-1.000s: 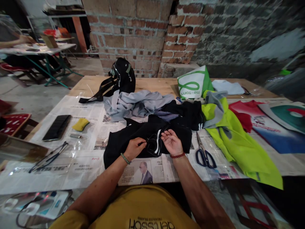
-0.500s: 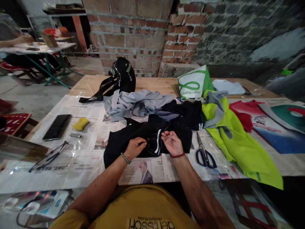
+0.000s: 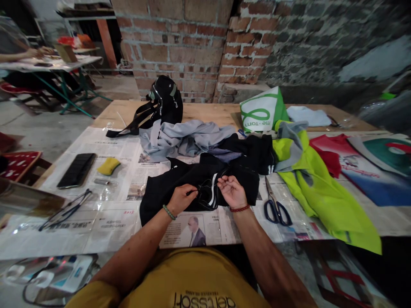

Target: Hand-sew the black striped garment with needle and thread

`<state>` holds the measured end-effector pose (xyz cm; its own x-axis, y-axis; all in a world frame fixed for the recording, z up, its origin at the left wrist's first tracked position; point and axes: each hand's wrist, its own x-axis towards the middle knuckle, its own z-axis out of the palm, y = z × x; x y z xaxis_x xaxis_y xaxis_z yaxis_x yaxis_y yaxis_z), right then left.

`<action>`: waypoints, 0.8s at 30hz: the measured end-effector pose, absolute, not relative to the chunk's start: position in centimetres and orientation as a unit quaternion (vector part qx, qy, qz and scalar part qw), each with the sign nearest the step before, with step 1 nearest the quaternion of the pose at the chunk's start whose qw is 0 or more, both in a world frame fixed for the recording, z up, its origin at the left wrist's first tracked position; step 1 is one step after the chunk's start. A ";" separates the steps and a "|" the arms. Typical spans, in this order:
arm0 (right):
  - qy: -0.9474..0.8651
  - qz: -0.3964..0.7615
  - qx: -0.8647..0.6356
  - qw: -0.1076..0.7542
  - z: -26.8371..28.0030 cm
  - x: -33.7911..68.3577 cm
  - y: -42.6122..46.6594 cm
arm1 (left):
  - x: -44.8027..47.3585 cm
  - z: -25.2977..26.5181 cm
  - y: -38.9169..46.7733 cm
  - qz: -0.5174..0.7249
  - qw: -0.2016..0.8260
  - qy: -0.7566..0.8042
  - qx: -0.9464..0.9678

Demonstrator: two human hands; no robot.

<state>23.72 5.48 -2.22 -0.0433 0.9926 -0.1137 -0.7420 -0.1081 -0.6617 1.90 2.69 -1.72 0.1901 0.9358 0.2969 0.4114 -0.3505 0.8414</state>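
A black garment with white stripes [image 3: 173, 182] lies bunched on the newspaper in front of me. Over it, my left hand [image 3: 182, 199] is closed in a pinch, thumb against forefinger, at the left of the striped part. My right hand [image 3: 233, 191] also pinches at its fingertips, just right of the white stripes, its other fingers loosely curled. A fine thread [image 3: 207, 185] shows faintly between the two hands. Whether a needle is in either pinch is too small to make out. Dark-handled scissors [image 3: 276, 209] lie to the right of my right hand.
Newspaper [image 3: 112, 231] under clear plastic covers the table. Left are a phone [image 3: 77, 170], yellow sponge [image 3: 108, 166], thread spool [image 3: 102, 182], glasses [image 3: 69, 208] and a bottle [image 3: 28, 199]. Behind lie grey cloth [image 3: 189, 137] and a black bag [image 3: 168, 100]; right, a neon-yellow garment [image 3: 330, 192].
Both hands stay almost in place over the black garment. At the far left table, another person's hands have shifted slightly.
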 end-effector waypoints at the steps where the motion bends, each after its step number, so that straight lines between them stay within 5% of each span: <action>1: -0.221 0.689 -0.284 0.630 -2.2 23.7 5.5 | 1.9 -1.7 2.7 0.421 0.311 0.477 0.706; 24: -0.235 0.691 -0.270 0.628 -2.2 23.7 5.4 | 1.9 -1.6 2.7 0.422 0.311 0.474 0.708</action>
